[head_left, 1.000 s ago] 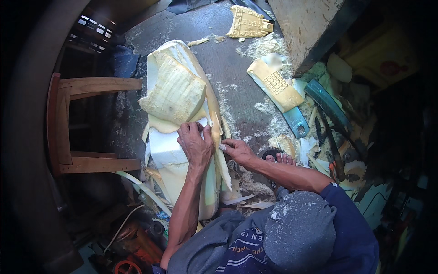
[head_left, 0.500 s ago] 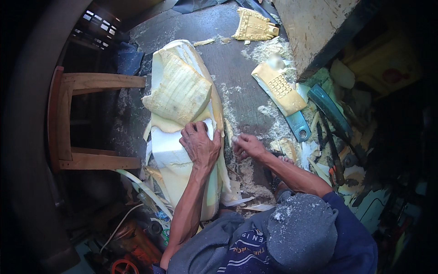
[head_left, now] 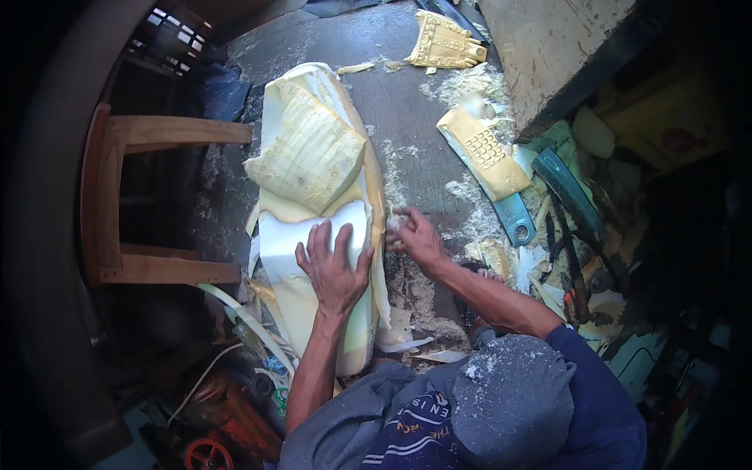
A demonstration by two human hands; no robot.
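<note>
A long, carved foam block [head_left: 305,168], pale yellow with white patches and shaped like a motorcycle seat, lies lengthwise in front of me. My left hand [head_left: 333,270] rests flat on its white middle part with fingers spread. Close by the block's right edge, my right hand [head_left: 415,239] has its fingers curled round something small and pale, smeared by motion, whose kind I cannot make out. A loose strip of foam [head_left: 381,290] hangs along the block's right side below that hand.
Foam crumbs cover the dark tabletop [head_left: 415,168]. To the right lie a yellow foam piece with a raised grid [head_left: 486,153], teal curved parts [head_left: 568,192] and scraps. Another patterned yellow piece [head_left: 446,43] is farther off, beside a wooden box [head_left: 560,55]. A wooden frame [head_left: 176,133] stands left.
My left hand has shifted slightly left and down, its fingers spreading out flat on the foam. My right hand has come up and in against the block's right edge.
</note>
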